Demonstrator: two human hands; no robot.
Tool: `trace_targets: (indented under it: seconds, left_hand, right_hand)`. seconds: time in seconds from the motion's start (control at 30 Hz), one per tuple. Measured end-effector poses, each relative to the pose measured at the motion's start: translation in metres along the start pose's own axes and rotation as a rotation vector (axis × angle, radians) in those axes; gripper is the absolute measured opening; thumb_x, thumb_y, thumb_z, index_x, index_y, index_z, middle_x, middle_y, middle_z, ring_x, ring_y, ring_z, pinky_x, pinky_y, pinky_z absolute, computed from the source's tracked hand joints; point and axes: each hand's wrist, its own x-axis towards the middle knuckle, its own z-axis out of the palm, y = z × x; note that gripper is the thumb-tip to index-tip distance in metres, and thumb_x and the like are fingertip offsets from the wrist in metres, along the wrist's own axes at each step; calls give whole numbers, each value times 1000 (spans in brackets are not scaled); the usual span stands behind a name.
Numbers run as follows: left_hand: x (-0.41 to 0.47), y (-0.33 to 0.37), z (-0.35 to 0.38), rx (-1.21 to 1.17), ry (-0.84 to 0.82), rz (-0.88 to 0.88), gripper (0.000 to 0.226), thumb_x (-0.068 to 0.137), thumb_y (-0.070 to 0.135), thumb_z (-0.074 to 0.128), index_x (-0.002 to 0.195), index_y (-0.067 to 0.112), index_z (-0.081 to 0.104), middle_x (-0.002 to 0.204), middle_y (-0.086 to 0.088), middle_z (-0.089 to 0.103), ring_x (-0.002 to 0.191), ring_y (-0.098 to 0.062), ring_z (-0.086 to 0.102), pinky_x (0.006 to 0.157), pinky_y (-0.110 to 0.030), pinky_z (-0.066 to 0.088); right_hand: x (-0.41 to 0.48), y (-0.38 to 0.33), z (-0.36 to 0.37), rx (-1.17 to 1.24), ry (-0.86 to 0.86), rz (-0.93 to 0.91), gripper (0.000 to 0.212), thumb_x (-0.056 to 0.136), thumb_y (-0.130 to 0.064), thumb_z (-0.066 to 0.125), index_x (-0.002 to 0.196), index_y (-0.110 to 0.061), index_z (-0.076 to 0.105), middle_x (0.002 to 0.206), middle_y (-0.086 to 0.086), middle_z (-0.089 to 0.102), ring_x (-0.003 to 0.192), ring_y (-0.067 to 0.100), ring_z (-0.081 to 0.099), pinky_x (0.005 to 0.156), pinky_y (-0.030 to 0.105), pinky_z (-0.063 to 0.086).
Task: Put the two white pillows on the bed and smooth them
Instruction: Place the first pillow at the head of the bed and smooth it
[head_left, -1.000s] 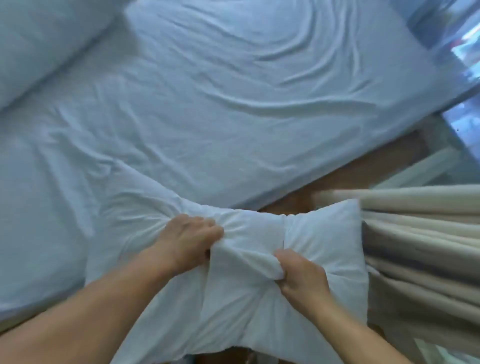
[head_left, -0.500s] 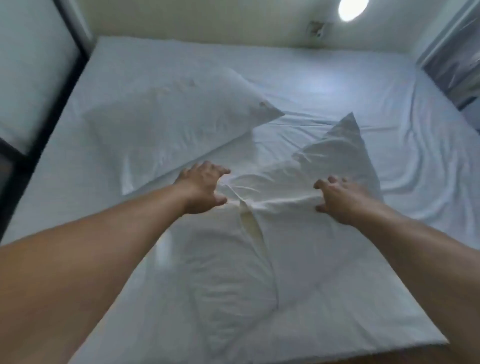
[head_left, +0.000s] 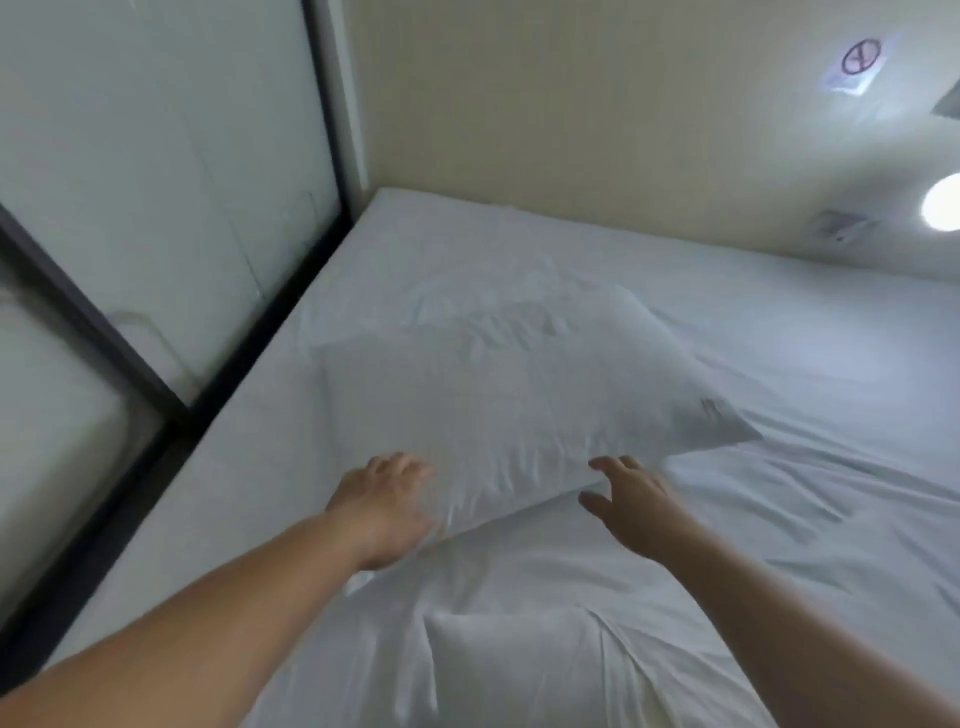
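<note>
Left hand (head_left: 382, 506), fingers spread, presses the near-left edge of the far pillow (head_left: 498, 400); right hand (head_left: 631, 501) hovers wide at that pillow's 5 o'clock edge, gripping nothing. Second pillow (head_left: 514, 670) lies at 6 o'clock, between both forearms, on the bed (head_left: 831, 395). Wall lamp (head_left: 943, 202) glows at 2 o'clock.

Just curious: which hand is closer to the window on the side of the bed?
Left. The left hand lies at the far pillow's near corner, on the window side; the right hand reaches the pillow's near edge farther from it.
</note>
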Motion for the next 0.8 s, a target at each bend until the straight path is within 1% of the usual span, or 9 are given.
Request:
trace_targets:
  seconds: [0.13,0.23,0.33,0.4,0.47,0.5,0.6,0.67,0.8]
  left_hand:
    - [33,-38,-35,-29,-72,-29,70,89,46,47,149,30,15,160,-1,8,145,-24,6,115,-47,14]
    - [117,-52,-71,-85,-17,-42,71,87,49,48,147,39,11,160,0,-2,145,-27,-7,114,-56,5]
    - [246,-56,-79,-78,106,-48,91,72,73,43,144,46,-4,159,-2,-15,142,-33,-21,108,-65,-10]
    - [318,-59,-41,-40,118,-76,104,58,90,28,143,46,-14,158,-2,-21,140,-33,-27,103,-65,-18]
    - [349,-65,8,-6,98,-113,103,58,95,10,145,43,-13,160,-3,-14,142,-32,-20,106,-64,-17]
    - [361,-71,29,-3,179,-116,99,64,93,8,147,41,-4,161,-6,-2,144,-33,-10,109,-63,-10]
    - [387,-78,57,-38,248,-68,88,77,81,27,146,27,28,151,-15,34,138,-41,26,108,-63,13]
    - [401,-82,58,-44,288,-37,84,77,77,36,143,24,34,145,-19,40,133,-43,32,107,-63,16]
    - [406,-85,60,-38,400,-5,73,81,69,39,137,23,40,137,-24,49,126,-44,42,104,-62,24]
  right_hand:
    - [81,-37,-32,114,2,111,70,89,-49,54,147,-20,26,148,12,37,128,34,45,105,43,36]
    - [171,-52,-61,91,116,151,81,87,-60,49,150,-21,17,156,14,22,139,35,28,113,46,24]
    - [278,-46,-40,-4,136,184,91,74,-83,30,149,-36,9,161,0,6,146,31,7,112,60,15]
    - [326,-34,13,-120,140,213,92,67,-89,13,147,-43,6,161,-8,2,146,31,-3,105,68,7]
    - [346,-31,61,-261,134,229,90,71,-85,5,148,-39,7,161,-4,3,145,33,-6,102,71,-4]
    - [356,-30,79,-288,184,220,88,74,-82,7,149,-35,11,161,0,9,145,35,-2,102,72,-7]
    - [389,-34,99,-307,293,173,79,82,-65,31,145,-18,36,152,13,35,141,36,25,103,74,-2]
    - [404,-36,104,-271,346,145,77,81,-59,39,141,-11,42,147,18,41,138,34,32,105,75,0]
    - [408,-34,106,-281,368,130,77,79,-55,45,141,-9,42,147,19,41,139,31,31,107,72,3]
